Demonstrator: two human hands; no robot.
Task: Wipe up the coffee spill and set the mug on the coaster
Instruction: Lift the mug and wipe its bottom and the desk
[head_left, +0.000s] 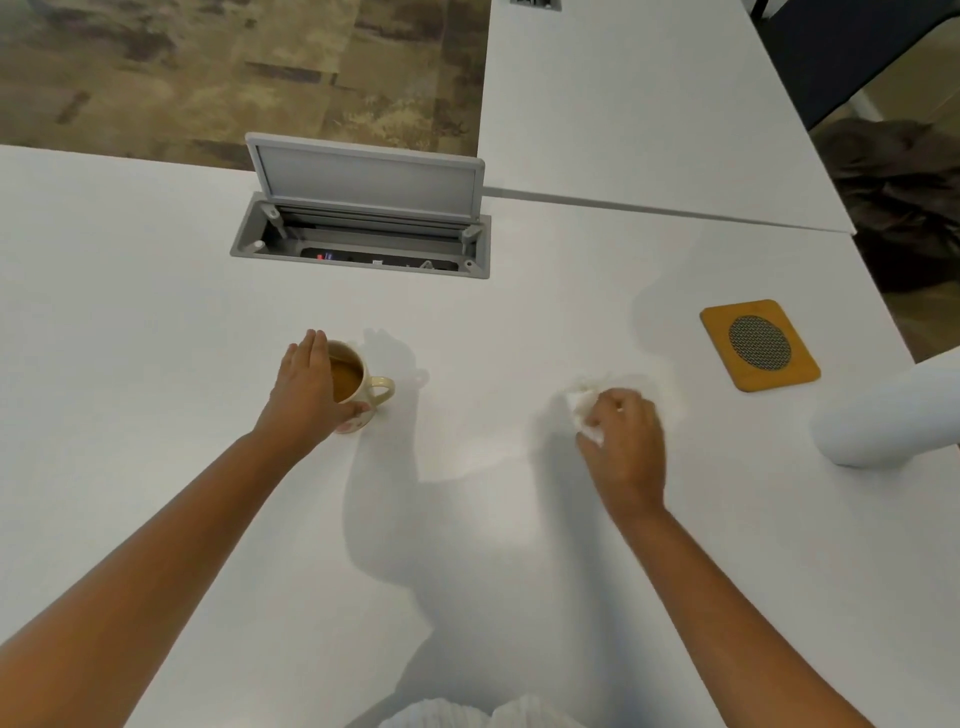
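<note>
A cream mug (363, 387) with brown coffee inside stands on the white table (156, 322), its handle pointing right. My left hand (306, 389) wraps around the mug's left side, thumb at its near side. To the right, my right hand (626, 439) holds a crumpled white tissue (582, 408) down against the table. No brown liquid shows on the table around the tissue. A yellow square coaster (727, 374) with a dark mesh circle lies farther right, near the table's right edge, with nothing on it.
An open grey cable box (363, 234) with a raised lid is sunk into the table beyond the mug. A white roll (883, 421) lies at the right edge. A second white table (649, 104) adjoins at the back right; a dark chair and a dark bag stand beyond it.
</note>
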